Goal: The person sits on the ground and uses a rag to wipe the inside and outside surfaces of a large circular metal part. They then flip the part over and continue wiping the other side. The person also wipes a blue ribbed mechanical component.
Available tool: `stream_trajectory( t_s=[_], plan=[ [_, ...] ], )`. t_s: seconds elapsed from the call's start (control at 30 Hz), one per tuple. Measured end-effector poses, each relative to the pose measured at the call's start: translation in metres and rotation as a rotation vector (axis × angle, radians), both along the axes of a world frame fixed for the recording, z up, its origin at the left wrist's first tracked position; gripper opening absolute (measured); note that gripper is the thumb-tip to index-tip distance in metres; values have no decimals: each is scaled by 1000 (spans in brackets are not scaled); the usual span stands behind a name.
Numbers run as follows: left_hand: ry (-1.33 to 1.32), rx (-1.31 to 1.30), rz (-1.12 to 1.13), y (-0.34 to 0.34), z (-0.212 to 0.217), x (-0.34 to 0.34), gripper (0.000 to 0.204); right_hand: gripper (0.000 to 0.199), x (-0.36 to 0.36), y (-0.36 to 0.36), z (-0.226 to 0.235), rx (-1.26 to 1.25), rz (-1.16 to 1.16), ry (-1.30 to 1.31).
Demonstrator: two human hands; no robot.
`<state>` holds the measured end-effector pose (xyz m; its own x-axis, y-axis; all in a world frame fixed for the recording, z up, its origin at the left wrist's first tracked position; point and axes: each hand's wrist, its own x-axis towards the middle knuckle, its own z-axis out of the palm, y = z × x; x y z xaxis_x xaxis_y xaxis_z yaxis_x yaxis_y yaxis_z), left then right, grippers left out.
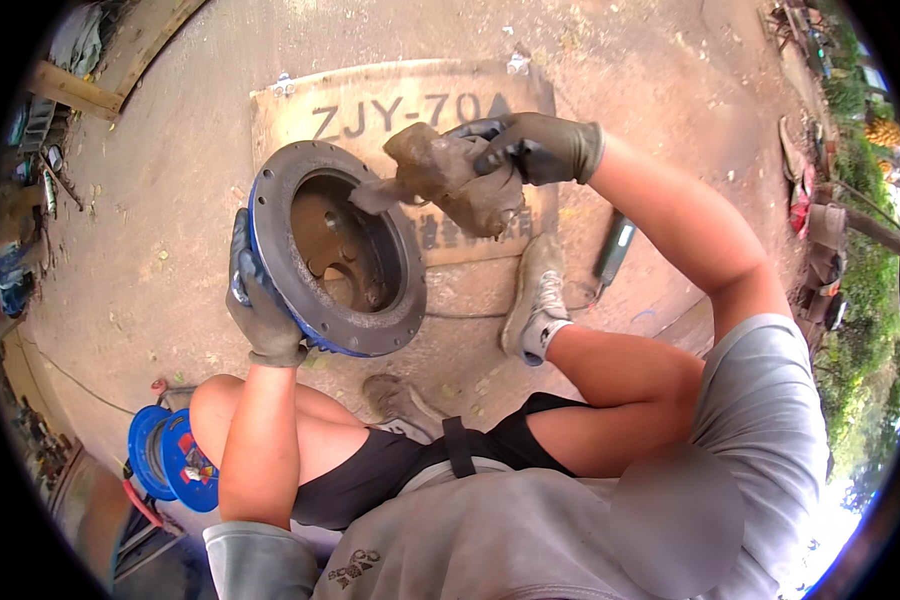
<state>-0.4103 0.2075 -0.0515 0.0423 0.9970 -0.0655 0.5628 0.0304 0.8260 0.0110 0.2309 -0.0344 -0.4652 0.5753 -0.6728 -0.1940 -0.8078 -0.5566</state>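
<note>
A round metal housing (402, 300) with a wide dark flange and several bolt holes is held tilted, its hollow inside facing up. Its outer side is blue, and a hole shows in its brownish floor. My gloved left hand (262, 310) grips the rim at its left side; some fingers are hidden behind it. Bunched in my gloved right hand (542, 148) is a crumpled, dirty brown rag (462, 188). A loose end of the rag, smeared by motion, hangs over the right edge of the housing's opening.
Beneath the housing a stencilled wooden board (320, 92) lies on the ground. A dark green corded power tool (616, 246) lies right of my shoe (538, 295). A blue cable reel (192, 460) stands at the lower left. Wooden beams (78, 90) and clutter line the left; plants border the right.
</note>
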Motion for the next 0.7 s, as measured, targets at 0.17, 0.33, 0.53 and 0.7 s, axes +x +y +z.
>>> stream_trajectory(
  t_s=[0.17,0.33,0.53,0.7],
  plan=[
    [-85,7,25,1,-8,1,52,66,32,-16,47,39,-57,51],
    [-121,4,23,2,-11,4,51,72,18,-24,45,198,-30,-155],
    [-139,-15,34,0,-12,-2,51,94,-16,-39,-47,237,189,-1064],
    [-169,-27,43,0,-11,-1,51,132,-85,-46,-122,45,78,-1397]
  ],
)
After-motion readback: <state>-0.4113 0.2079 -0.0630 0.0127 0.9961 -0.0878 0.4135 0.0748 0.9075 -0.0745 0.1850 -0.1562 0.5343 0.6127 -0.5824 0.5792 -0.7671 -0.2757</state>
